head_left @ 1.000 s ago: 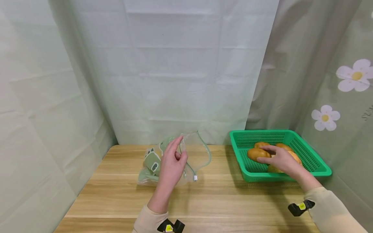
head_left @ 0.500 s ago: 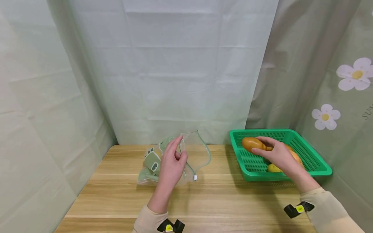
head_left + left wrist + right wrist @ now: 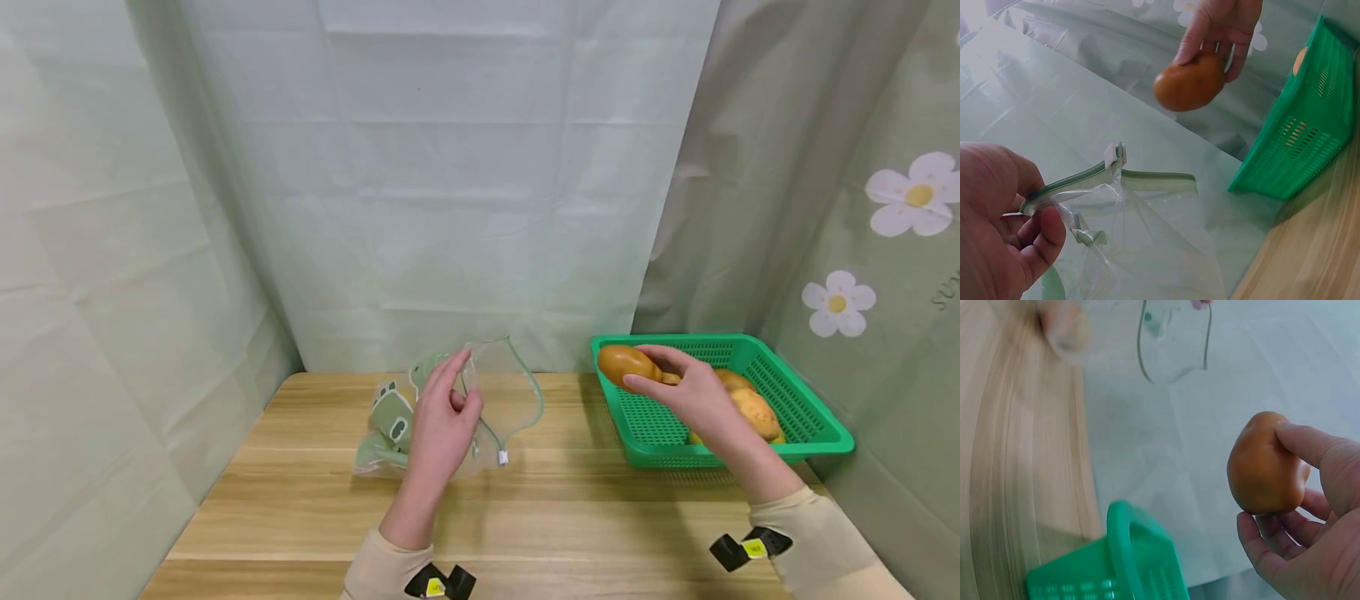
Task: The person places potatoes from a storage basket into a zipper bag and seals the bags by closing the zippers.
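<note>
Right hand (image 3: 701, 398) grips a smooth brown oval bread roll (image 3: 625, 364), raised over the near-left corner of the green plastic mesh basket (image 3: 817, 429), long axis pointing left. Left hand (image 3: 442, 425) pinches the green zip rim of the clear plastic bag (image 3: 504, 398), mouth apparently open, well apart to the roll's left.

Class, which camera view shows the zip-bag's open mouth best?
The left wrist view: the zip-bag fills the frame, its green rim pinched by the left hand. The head view shows the whole bag small and partly behind the hand. The right wrist view shows only its blurred rim.
</note>
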The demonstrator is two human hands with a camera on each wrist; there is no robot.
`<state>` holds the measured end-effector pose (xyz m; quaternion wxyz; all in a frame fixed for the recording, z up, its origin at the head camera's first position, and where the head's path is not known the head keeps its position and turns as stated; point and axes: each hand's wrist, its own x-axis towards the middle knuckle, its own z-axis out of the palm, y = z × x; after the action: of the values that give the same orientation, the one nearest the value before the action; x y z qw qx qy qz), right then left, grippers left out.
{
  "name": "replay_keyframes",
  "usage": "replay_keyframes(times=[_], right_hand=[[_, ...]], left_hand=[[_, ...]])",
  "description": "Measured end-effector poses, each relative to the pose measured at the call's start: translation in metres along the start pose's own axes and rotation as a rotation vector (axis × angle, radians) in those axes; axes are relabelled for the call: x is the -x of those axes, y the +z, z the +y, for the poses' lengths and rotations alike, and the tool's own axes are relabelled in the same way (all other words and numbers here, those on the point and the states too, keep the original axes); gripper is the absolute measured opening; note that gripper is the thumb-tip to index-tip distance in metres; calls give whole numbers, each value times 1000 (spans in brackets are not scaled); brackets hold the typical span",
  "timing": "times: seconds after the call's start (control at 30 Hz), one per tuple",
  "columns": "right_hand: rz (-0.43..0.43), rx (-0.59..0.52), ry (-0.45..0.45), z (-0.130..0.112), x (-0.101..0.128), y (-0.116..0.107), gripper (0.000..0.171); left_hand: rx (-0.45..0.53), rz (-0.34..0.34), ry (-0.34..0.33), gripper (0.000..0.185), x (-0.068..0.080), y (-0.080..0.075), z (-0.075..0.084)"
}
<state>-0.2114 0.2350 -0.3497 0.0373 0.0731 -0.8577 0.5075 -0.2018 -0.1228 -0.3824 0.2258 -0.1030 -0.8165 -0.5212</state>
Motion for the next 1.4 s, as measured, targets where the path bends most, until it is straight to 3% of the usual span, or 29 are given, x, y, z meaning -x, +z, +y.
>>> replay_keyframes(times=[0.37,0.7,1.4], right_hand=[[-8,11,-40,-16,1,25,65],[-36,-28,-58,-25,-7,51,68],[-27,43,-169,-44,-27,127,61]], left_hand=[[5,-12,-18,60,3,-1,2],[3,-3,-3,59,3,1,2],[10,-19,-11,59,0,-1,3]])
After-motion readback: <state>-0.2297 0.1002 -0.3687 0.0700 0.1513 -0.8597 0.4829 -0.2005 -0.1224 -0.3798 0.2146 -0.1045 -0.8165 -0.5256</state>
